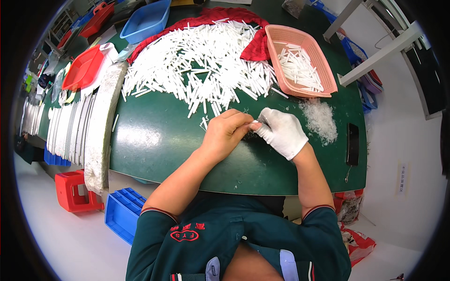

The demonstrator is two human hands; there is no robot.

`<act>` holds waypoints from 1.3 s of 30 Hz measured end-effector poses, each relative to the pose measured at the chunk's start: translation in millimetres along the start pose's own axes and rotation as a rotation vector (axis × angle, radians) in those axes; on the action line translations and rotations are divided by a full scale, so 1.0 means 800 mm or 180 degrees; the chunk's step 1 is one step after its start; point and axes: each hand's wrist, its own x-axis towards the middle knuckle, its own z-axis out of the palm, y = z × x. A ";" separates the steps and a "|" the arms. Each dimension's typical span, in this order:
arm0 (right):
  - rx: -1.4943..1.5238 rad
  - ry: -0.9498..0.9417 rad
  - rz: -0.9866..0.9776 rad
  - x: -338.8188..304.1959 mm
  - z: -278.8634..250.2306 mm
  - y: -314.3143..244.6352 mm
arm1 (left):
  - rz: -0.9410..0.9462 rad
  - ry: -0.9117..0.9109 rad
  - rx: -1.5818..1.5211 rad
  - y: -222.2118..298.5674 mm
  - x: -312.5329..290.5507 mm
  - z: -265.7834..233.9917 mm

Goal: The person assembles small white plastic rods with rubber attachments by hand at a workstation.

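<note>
My bare left hand (226,132) and my right hand (284,133), in a white glove, meet over the near middle of the green table (154,150). Both hands' fingers are closed in a pinch, tip against tip. What lies between them is small and mostly hidden; a bit of white shows there. Just beyond the hands spreads a large pile of short white plastic sticks (206,61), partly on a red cloth (255,47). A pink basket (330,88) behind my right hand holds more white sticks. Beside that hand lies a heap of clear scraps (319,120).
A black phone-like device (352,144) lies near the right edge. A long whitish slab (100,131) borders the left side, with a red tray (83,68) and blue tray (146,21) beyond. A red stool (75,192) and blue crate (123,215) stand on the floor.
</note>
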 end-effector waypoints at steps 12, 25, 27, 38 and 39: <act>-0.0314 0.0028 -0.0276 0.001 0.003 0.002 | -0.0327 -0.0096 -0.0195 0.001 0.000 -0.002; 0.0004 0.0181 -0.0024 0.006 0.005 0.007 | -0.2076 -0.0967 -0.2417 -0.003 0.006 -0.014; -0.0035 0.0245 -0.0062 0.006 0.006 0.007 | -0.2058 -0.1033 -0.2501 -0.002 0.007 -0.015; -0.0255 0.0351 -0.0322 0.007 0.009 0.002 | -0.1979 -0.1123 -0.2561 -0.004 0.006 -0.015; -0.0257 0.0354 -0.0320 0.006 0.009 0.001 | -0.1983 -0.1112 -0.2545 -0.004 0.006 -0.014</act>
